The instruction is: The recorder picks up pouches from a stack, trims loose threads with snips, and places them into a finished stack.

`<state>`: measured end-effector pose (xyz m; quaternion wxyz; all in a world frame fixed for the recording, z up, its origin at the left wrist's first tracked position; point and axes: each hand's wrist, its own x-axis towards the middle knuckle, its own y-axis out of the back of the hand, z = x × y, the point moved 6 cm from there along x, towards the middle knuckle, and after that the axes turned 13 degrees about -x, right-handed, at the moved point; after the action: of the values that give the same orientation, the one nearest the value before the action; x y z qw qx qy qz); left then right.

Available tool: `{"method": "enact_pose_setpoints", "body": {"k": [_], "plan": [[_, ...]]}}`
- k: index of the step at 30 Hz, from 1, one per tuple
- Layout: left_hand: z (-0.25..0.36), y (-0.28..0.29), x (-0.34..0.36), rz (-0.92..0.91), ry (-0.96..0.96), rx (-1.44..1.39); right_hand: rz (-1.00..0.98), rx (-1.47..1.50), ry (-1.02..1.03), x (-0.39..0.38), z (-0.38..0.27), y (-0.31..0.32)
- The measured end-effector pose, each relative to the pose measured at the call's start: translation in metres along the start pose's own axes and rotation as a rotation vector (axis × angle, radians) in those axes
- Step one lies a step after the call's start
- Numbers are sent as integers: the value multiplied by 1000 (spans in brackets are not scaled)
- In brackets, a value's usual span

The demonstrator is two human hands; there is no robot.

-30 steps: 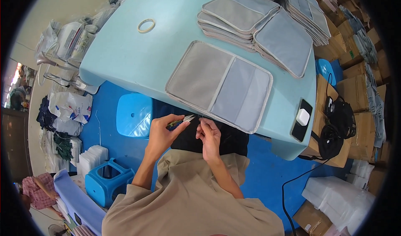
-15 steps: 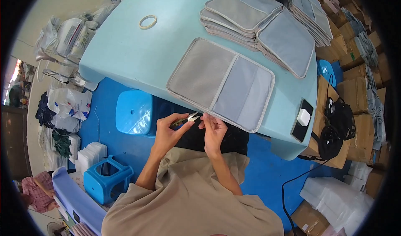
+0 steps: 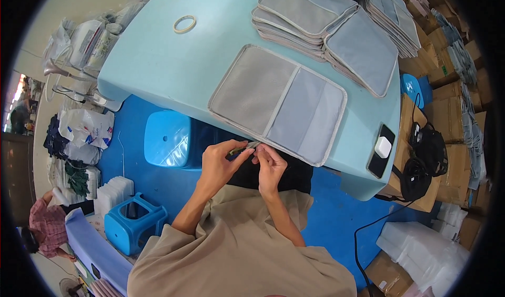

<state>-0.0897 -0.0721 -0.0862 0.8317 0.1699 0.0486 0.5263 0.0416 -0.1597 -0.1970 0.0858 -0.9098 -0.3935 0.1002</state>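
A grey fabric pouch (image 3: pixel 279 102) lies unfolded flat near the front edge of the light blue table (image 3: pixel 173 71). Just below that edge, my left hand (image 3: pixel 220 163) grips a small dark tool with a pale tip (image 3: pixel 243 149), perhaps snips. My right hand (image 3: pixel 271 165) pinches something tiny at the tool's tip, right by the pouch's near edge. What the fingers pinch is too small to make out.
Stacks of similar grey pouches (image 3: pixel 310 13) fill the table's far right. A tape ring (image 3: pixel 184 24) lies far left, a phone with a white block (image 3: pixel 382 149) at the right corner. Blue stools (image 3: pixel 167 139) (image 3: pixel 131 223) stand below, cardboard boxes (image 3: pixel 452 102) at right, another person (image 3: pixel 44 226) lower left.
Both hands have risen toward the pouch's near edge, still close together around the small tool. The pouch has not moved.
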Motion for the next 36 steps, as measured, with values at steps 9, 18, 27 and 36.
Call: {"method": "enact_pose_setpoints", "body": {"k": [9, 18, 27, 36], "plan": [[5, 1, 0, 26, -11, -5, 9, -20, -29, 0, -2, -1], [8, -4, -2, 53, -62, 16, 8, -27, 1, 1, -3, 1], [0, -7, -4, 47, -54, -14, -5, -13, -18, 0, 6, 1], [-27, 31, -15, 166, -36, -203, -61, 27, -25, 0, -9, -8]]}}
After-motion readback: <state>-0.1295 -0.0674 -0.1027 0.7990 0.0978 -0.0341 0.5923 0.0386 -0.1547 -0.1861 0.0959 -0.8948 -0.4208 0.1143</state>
